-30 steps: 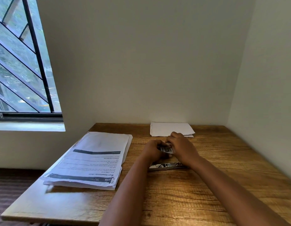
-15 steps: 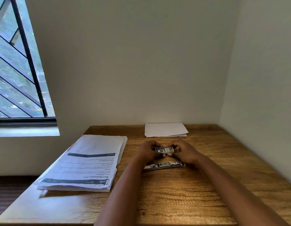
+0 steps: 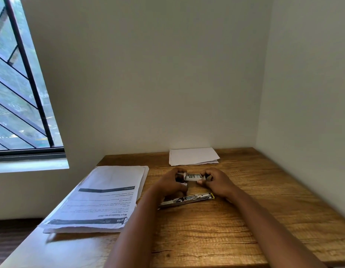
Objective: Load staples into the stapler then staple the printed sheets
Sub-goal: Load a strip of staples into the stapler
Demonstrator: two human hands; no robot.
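A small white staple box (image 3: pixel 193 176) is held above the wooden desk (image 3: pixel 216 229) between my left hand (image 3: pixel 172 185) and my right hand (image 3: pixel 218 182). Its inner tray is slid partly out of the sleeve. The left hand grips the sleeve end, and the right hand pinches the other end. Just in front of my hands lies the metal stapler (image 3: pixel 187 200), opened out flat on the desk, with a yellow tip on its right end. A thick stack of printed sheets (image 3: pixel 102 198) rests on the left part of the desk.
A smaller pile of blank white paper (image 3: pixel 193 156) lies at the back of the desk near the wall. Walls close the desk in behind and on the right. A barred window (image 3: pixel 19 93) is at the left.
My hands have drawn apart, and the staple box has slid open between them. The stapler has stayed where it was on the desk.
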